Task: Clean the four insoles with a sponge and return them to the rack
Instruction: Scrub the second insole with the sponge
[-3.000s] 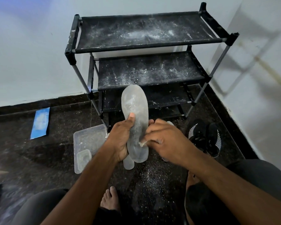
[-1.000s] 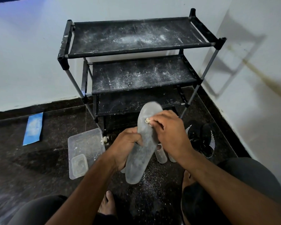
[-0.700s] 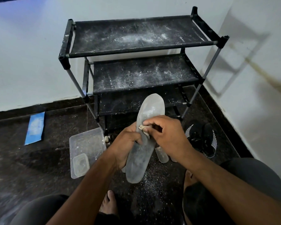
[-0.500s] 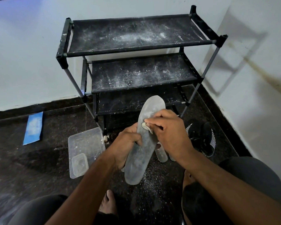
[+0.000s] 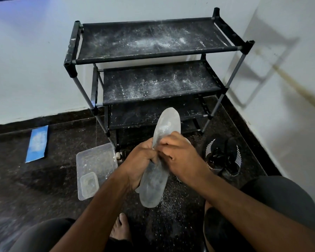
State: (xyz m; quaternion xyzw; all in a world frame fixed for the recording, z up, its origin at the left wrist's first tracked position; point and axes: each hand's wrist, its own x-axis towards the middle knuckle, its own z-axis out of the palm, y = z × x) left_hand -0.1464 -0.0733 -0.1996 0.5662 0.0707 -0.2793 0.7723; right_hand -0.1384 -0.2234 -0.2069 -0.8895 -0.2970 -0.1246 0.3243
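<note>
Biggest thing in shot is the black metal-and-fabric shoe rack (image 5: 153,44) in the corner, every shelf in view dusted with white powder and none of them holding an insole yet, so by the look of it the return step hasn't started. On the dark speckled floor (image 5: 35,188) to the left sits a clear plastic tub (image 5: 93,160), and off to the right a pair of black sneakers with white stripes (image 5: 224,157). What changed: half a second back the right hand (image 5: 180,157) was rubbing up nearer the toe, and now it's slid down to the middle of the grey translucent insole (image 5: 154,182), right against the left hand (image 5: 140,160), so the wipe seems to be working its way along the length. The left hand's fingers are wrapped round the insole's edge, holding it up in front of the rack, toe pointing away. The right hand's fingertips are bunched on the sponge (image 5: 154,147), only a pale sliver of it showing. The insole looks cloudy, with white residue (image 5: 165,125) near the toe, so it probably needs more passes.
</note>
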